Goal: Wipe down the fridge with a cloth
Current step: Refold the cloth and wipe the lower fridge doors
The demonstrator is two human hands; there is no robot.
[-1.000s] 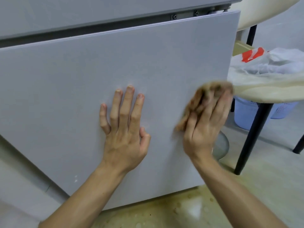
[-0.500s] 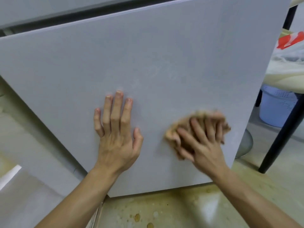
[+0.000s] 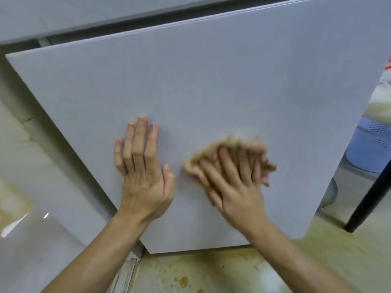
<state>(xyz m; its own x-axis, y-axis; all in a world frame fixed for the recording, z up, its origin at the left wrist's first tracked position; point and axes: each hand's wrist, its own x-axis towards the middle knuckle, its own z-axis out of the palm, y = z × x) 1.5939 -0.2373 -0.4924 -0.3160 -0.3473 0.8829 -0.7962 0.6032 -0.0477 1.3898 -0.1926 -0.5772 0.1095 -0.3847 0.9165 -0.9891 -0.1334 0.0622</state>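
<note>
The grey lower fridge door (image 3: 211, 81) fills most of the head view. My left hand (image 3: 143, 172) lies flat on it with straight fingers, left of centre. Just to its right, my right hand (image 3: 234, 180) presses a crumpled tan cloth (image 3: 211, 151) against the door with spread, fairly straight fingers. This hand and the cloth are motion-blurred. Most of the cloth is hidden under the hand.
A black table leg (image 3: 368, 201) stands right of the door, with a pale blue perforated basket (image 3: 370, 149) behind it. The stained floor (image 3: 211, 271) runs below the door. A glossy pale surface (image 3: 42, 229) lies at the lower left.
My right hand has swept the cloth from the door's right edge down and left toward my left hand. The left hand stays flat on the door. The view has shifted left.
</note>
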